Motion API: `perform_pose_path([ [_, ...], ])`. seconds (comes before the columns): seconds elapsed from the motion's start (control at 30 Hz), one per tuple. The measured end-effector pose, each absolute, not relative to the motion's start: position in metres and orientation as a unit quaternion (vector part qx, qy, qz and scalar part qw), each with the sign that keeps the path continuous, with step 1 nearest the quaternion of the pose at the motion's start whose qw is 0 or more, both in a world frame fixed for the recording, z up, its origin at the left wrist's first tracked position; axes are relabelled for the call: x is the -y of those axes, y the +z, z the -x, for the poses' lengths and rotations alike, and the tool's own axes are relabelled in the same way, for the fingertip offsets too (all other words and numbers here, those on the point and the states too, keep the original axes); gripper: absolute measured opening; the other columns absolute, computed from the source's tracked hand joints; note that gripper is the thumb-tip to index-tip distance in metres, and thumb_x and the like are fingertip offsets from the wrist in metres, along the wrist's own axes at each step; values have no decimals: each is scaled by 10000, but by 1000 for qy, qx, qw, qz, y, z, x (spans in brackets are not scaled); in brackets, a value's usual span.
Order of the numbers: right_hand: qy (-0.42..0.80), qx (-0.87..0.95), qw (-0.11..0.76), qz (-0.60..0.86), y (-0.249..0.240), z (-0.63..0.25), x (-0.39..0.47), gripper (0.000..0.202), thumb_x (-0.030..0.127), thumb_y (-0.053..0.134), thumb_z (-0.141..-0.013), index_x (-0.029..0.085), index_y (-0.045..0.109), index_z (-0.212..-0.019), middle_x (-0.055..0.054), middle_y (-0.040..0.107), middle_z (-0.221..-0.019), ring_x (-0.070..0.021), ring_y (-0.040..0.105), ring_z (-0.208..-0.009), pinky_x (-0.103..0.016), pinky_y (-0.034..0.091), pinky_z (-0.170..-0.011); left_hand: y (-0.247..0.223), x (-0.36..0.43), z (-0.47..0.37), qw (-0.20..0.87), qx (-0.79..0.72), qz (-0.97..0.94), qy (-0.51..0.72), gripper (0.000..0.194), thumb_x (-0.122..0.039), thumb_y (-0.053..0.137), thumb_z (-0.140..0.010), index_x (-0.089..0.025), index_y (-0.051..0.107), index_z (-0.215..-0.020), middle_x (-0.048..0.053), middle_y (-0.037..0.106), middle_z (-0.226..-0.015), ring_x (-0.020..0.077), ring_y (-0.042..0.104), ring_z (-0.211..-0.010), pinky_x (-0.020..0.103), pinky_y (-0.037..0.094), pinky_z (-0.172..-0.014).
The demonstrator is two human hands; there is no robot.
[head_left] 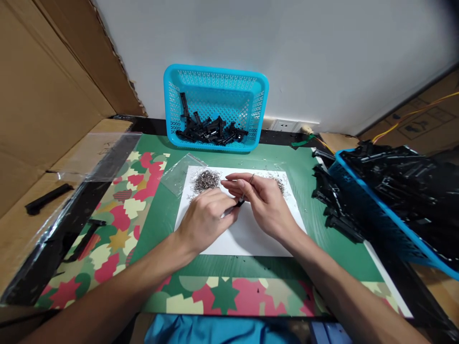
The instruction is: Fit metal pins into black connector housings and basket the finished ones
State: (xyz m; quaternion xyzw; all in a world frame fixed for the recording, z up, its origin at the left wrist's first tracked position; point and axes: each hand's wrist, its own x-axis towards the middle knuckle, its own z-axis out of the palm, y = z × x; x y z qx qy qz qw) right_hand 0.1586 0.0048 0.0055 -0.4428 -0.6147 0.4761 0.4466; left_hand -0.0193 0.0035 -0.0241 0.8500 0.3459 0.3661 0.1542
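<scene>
My left hand [210, 212] is closed around a small black plastic part [240, 202], most of which its fingers hide. Facing it over the white sheet [247, 241], my right hand [268, 200] pinches a thin metal tool [242, 196] between thumb and fingers, its end close to the black part. Its exact kind is too small to make out. Beyond my left hand lies a pile of tiny metal pieces [207, 180] on the sheet. A second pile of tiny metal pieces [278, 183] is partly covered by my right hand.
Behind the sheet, a blue basket [260, 119] leans on the wall with black plastic parts [215, 131] inside. At right a fuller blue basket [390, 210] stands beside loose black parts [333, 205]. A clear plastic bag [179, 174] lies left of the sheet, and cardboard [46, 71] borders the left.
</scene>
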Motion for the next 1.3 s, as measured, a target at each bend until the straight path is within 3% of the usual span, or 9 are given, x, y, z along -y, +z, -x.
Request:
perform_pose_path([
  [0.23,444,648,435,441,7,-159,-5,316,431,572,-1080,181,747,-1163,-113,812,-1143,-255,781,-1100,-411,638,-964,-25,-3,19,161,-346,-848,368,108,-98,651,-940,-147,730,-885,69,738,-830,225,679,-810,368,536,-767],
  [0.6,478,605,462,439,2,-156,0,330,462,588,-1067,190,759,-1142,-99,812,-1159,-252,779,-1118,-414,613,-1029,-26,-3,21,180,-355,-842,365,116,-99,689,-937,-142,703,-830,29,681,-764,192,637,-780,315,496,-709],
  [0.8,489,580,483,436,-5,-151,3,352,493,571,-1066,207,748,-1169,-92,798,-1193,-253,758,-1156,-440,590,-1067,-27,-3,20,187,-349,-841,369,95,-90,689,-931,-154,724,-871,36,729,-820,195,661,-815,325,527,-752],
  [0.9,447,595,523,415,5,-159,2,314,431,515,-1102,217,720,-1205,-85,780,-1209,-235,741,-1164,-425,582,-1052,-24,-2,20,181,-364,-829,384,82,-88,697,-925,-157,739,-924,38,745,-854,197,666,-828,328,533,-751],
  [0.97,362,636,541,414,19,-172,1,296,368,465,-1124,223,702,-1226,-78,775,-1135,-210,745,-1048,-404,588,-972,-21,-1,20,169,-365,-816,414,126,-101,702,-934,-148,744,-1043,55,770,-947,201,683,-889,334,549,-794],
  [1.1,153,765,426,457,42,-201,11,213,283,535,-1088,199,715,-1164,-60,708,-923,-205,624,-861,-383,519,-833,-15,2,18,172,-345,-803,455,224,-151,701,-971,-159,730,-1193,68,788,-1052,198,710,-935,349,572,-864],
  [1.2,114,820,332,453,38,-212,29,115,229,630,-1034,177,712,-1097,-83,685,-991,-231,571,-939,-372,487,-821,-16,6,15,228,-365,-784,448,214,-199,717,-979,-198,746,-1191,55,802,-1096,195,738,-934,343,593,-858],
  [1.3,72,825,299,474,26,-217,50,124,142,586,-1038,179,703,-1027,-89,682,-990,-233,533,-918,-362,469,-793,-17,13,10,309,-352,-781,413,176,-239,725,-982,-234,760,-1154,31,805,-1076,188,751,-939,321,614,-844],
])
